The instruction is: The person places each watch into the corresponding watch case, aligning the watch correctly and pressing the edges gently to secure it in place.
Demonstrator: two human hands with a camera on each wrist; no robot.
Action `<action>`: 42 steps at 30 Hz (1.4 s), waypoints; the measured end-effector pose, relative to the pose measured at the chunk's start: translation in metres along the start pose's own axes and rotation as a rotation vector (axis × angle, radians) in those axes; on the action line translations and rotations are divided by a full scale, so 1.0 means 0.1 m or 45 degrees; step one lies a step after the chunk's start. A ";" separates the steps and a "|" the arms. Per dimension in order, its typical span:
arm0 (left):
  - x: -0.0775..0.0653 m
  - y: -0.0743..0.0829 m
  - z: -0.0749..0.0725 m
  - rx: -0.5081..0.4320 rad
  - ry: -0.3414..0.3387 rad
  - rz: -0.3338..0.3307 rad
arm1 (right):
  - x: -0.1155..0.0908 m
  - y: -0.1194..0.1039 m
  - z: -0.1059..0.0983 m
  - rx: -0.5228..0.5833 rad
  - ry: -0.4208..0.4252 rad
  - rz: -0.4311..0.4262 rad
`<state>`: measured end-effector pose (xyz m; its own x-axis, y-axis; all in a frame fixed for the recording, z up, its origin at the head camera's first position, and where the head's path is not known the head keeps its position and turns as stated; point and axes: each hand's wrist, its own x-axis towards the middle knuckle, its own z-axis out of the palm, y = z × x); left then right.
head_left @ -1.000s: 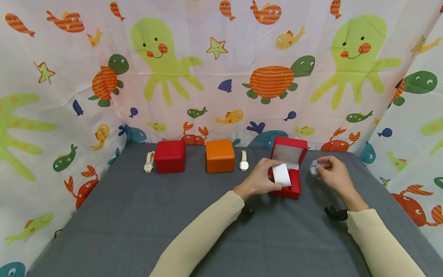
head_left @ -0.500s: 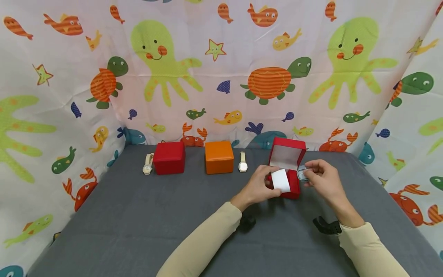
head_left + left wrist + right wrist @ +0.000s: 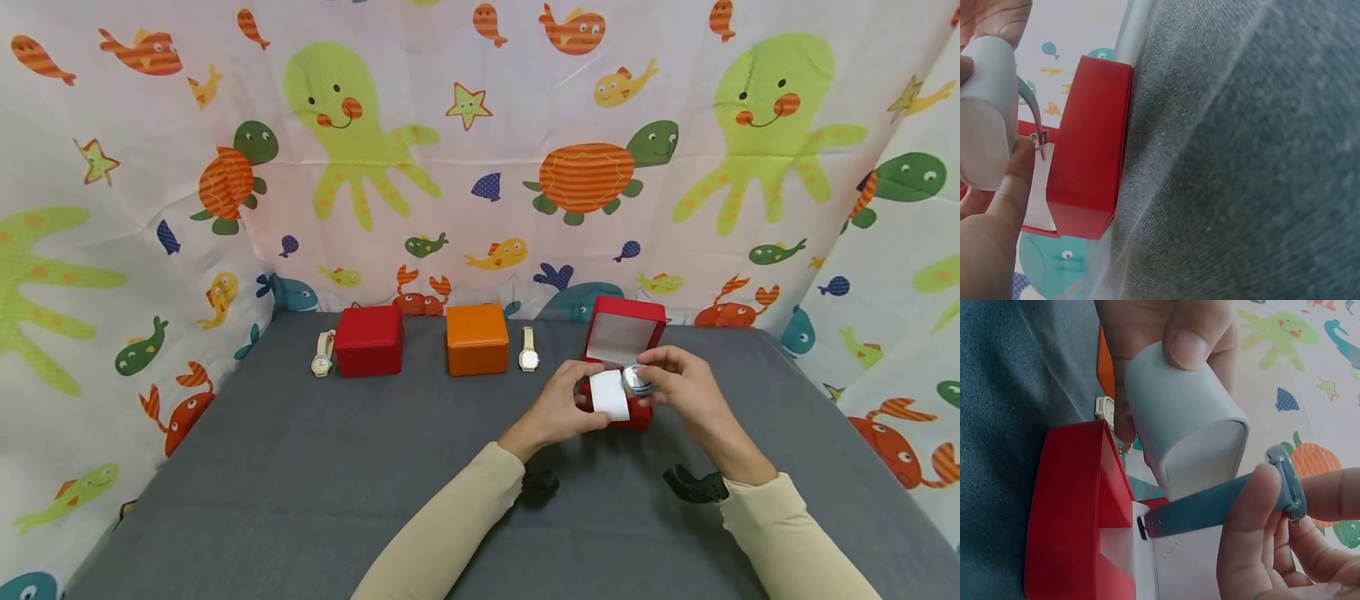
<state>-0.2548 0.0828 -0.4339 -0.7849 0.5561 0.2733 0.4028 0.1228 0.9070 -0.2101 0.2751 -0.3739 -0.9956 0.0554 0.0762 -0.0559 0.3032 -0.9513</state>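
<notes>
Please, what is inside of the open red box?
The open red box shows pale lining inside its raised lid. In the head view, the white cushion and left hand cover much of its base, hiding what lies there.

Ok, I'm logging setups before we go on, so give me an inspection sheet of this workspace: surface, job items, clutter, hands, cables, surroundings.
Surface: gray cloth, lightly creased.
Job items: open red box, lid up; white cushion and blue-gray watch, both held.
Clutter: closed red box with a cream-strapped watch at its left; closed orange box with a second cream-strapped watch at its right.
Hands: left hand grips the cushion; right hand pinches the blue-gray watch near its case.
Cables: nothing seen.
Surroundings: white curtain printed with sea animals, behind and at both sides.
</notes>
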 end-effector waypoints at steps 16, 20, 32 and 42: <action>-0.03 0.07 -0.05 -0.083 0.057 -0.048 | -0.02 -0.01 0.08 0.006 -0.138 -0.024; -0.02 0.08 -0.06 -0.136 0.103 -0.077 | -0.05 -0.03 0.07 0.017 -0.182 -0.012; 0.01 0.06 -0.08 -0.190 0.200 -0.119 | -0.09 -0.02 0.09 -0.297 -0.163 -0.236; 0.01 0.08 -0.14 -0.166 0.251 -0.174 | -0.07 0.06 0.10 -0.585 -0.177 -0.484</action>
<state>-0.2588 0.0723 -0.4214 -0.9096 0.3691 0.1908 0.2327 0.0720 0.9699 -0.2043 0.2669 -0.3832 -0.9146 -0.2526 0.3157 -0.4016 0.6584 -0.6366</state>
